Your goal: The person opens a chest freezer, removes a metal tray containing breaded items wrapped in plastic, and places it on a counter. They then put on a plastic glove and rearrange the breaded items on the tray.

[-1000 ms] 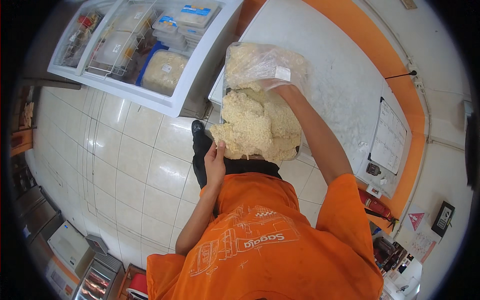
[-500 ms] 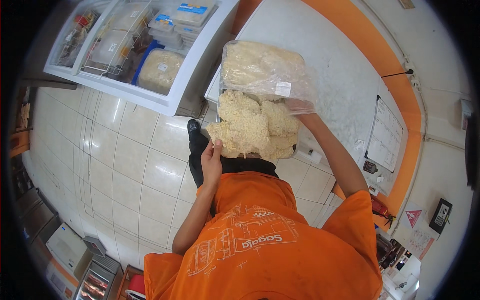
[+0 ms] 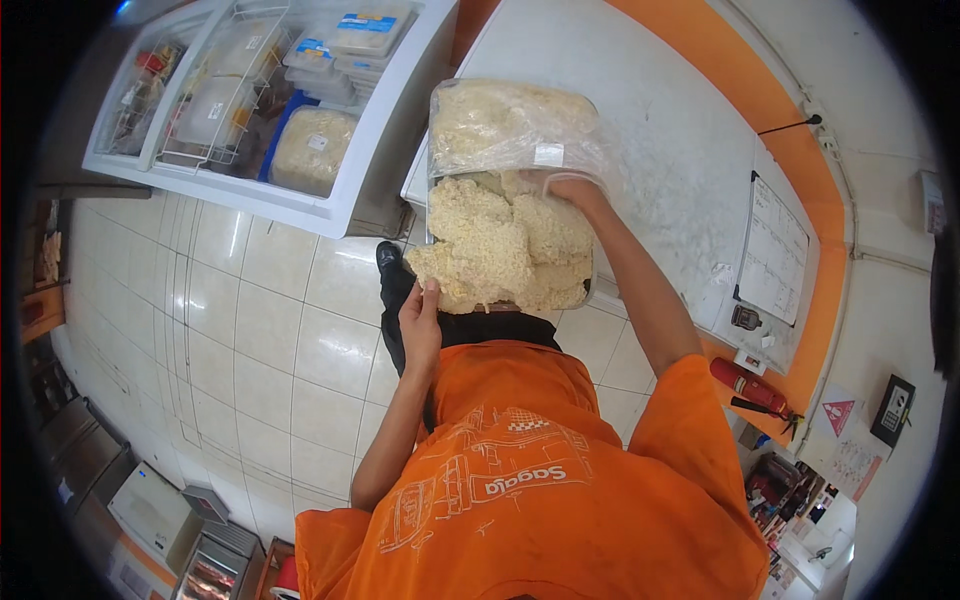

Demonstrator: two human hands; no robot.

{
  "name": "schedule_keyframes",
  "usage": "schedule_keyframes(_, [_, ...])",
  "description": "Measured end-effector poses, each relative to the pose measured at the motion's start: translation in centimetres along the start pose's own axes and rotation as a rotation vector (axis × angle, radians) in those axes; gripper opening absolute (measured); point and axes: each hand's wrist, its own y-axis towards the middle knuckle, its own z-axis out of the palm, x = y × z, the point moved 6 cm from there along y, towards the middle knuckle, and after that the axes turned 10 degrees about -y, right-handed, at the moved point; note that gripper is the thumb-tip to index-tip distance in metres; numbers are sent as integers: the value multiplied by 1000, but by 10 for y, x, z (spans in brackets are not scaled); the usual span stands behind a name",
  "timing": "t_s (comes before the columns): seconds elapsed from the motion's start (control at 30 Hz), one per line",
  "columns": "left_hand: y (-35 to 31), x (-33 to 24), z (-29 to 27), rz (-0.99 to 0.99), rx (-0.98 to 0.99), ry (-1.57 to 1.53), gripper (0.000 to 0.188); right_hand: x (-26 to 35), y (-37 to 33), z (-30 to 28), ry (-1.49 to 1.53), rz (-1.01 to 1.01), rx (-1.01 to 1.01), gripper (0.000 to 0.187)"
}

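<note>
A tray (image 3: 432,140) of breaded cutlets sits in front of me, its far half under clear plastic film (image 3: 575,140) with a white label. Pale, crumb-coated cutlets lie overlapped in the uncovered near half. My left hand (image 3: 421,322) pinches the lower left edge of a large breaded cutlet (image 3: 478,245), thumb on top. At the tray's right side, my right hand (image 3: 577,193) reaches in at the film's edge beside another breaded cutlet (image 3: 550,228). Its fingers are mostly hidden by film and crumbs.
Beyond the tray stretches a white frosted surface (image 3: 665,130) with a whiteboard (image 3: 773,255) on its right. An open chest freezer (image 3: 345,205) at the upper left holds baskets, stacked tubs and another covered tray (image 3: 312,150). A fire extinguisher (image 3: 745,383) is at the right.
My right hand has shifted slightly left and up, further in at the film's edge. My left hand stays at the cutlet's corner. The view has turned a little.
</note>
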Motion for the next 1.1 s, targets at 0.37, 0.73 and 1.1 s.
schedule_keyframes(0.37, [0, 3, -4, 2, -5, -49, 42, 0, 9, 8, -84, -74, -87, 38])
schedule_keyframes(0.73, [-1, 0, -2, 12, -11, -40, 41, 24, -33, 2, -103, -354, -375, 40])
schedule_keyframes(1.1, [-1, -1, 0, -6, -6, -6, 43, 54, 38, 40, -130, -521, -792, 42])
